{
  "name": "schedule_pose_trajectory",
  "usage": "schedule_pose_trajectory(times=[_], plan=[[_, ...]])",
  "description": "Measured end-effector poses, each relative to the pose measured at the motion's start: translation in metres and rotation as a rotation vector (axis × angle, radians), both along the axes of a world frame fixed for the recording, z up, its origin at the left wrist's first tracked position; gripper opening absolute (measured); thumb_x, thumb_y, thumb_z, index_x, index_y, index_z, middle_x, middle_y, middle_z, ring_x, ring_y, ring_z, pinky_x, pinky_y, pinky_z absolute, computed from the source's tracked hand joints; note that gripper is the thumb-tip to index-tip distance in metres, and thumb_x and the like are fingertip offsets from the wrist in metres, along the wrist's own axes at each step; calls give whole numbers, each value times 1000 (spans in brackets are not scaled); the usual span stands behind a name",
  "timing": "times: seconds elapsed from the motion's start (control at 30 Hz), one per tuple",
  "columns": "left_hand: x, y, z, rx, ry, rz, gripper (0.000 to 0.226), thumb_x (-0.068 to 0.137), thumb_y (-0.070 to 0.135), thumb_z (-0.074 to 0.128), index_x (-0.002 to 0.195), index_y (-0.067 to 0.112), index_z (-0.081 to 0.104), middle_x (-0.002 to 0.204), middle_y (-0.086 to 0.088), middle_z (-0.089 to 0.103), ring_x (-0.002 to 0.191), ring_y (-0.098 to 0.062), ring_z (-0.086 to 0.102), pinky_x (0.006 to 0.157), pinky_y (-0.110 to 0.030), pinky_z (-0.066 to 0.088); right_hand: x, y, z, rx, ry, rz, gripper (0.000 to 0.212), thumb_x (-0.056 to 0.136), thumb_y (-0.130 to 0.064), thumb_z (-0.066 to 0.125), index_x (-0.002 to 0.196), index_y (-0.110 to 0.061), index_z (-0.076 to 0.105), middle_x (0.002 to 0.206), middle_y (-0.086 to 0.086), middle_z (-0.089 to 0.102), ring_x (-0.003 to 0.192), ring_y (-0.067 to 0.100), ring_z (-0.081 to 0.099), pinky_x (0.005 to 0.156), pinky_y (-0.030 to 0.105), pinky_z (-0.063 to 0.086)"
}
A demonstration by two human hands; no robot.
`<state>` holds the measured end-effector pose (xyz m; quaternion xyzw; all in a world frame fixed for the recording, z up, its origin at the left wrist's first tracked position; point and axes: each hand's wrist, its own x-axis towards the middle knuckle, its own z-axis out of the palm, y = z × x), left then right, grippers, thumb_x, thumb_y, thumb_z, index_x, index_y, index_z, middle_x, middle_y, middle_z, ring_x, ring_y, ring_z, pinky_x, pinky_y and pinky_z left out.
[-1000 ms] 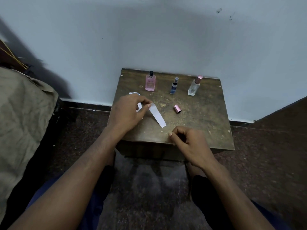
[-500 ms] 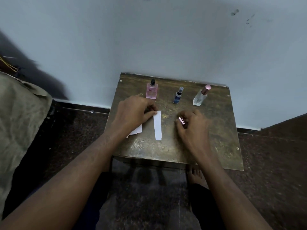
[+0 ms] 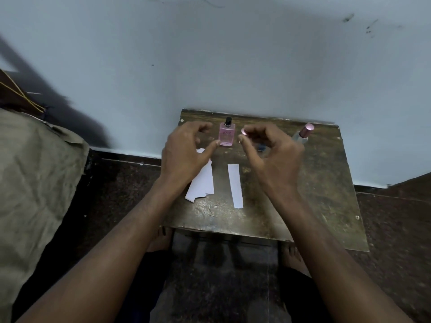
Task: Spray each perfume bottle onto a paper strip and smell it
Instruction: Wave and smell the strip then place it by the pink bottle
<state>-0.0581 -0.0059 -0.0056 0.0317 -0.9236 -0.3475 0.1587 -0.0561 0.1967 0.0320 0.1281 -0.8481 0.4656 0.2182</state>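
Small scuffed tabletop (image 3: 326,194) shoved against a pale blue wall (image 3: 233,66), dark floor around it, some drab cloth (image 3: 35,183) off to your left.

Nearest you on the tabletop is a single paper strip (image 3: 235,185) lying flat, with a little pile of spare strips (image 3: 202,183) just to its left, partly under your left wrist. Nothing's holding those down, so a careless sweep of your arm could send them onto the floor.

Further in, your left hand (image 3: 184,152) hovers beside the pink bottle (image 3: 226,133), fingers loosely curled, gripping nothing; the thumb tip looks to be at the bottle's lower corner, though I can't tell if it's touching. Your right hand (image 3: 270,155) has a small pink cap (image 3: 244,131) pinched between its fingertips, just to the right of that bottle, which has its black nozzle bare. I'd guess you're about to recap it. The cap is tiny, so a fumble could send it rolling off the edge, and pushing down off-centre on a bottle that light could tip it.

Your right hand also covers most of the small blue bottle (image 3: 261,148) behind it, so you could easily knock that blind. The clear bottle (image 3: 303,135) with the pink top sits at the far right, well out of trouble.
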Motion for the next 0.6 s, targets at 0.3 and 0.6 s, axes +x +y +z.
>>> schedule_pose_trajectory(times=[0.3, 0.6], plan=[[-15, 0, 2, -49, 20, -94, 50, 95, 45, 76, 141, 31, 64, 128, 14, 70, 93, -5, 66, 84, -36, 60, -44, -37, 1, -18, 134, 0, 13, 95, -14, 79, 106, -7, 79, 100, -3, 80, 92, 6, 77, 86, 28, 62], [-23, 4, 0, -11, -4, -63, 37, 97, 40, 73, 133, 35, 68, 122, 18, 70, 86, 2, 64, 75, -22, 54, -54, -44, -13, 103, 83, 42, 9, 92, -12, 78, 102, -10, 78, 94, -3, 79, 87, 8, 75, 83, 28, 60]])
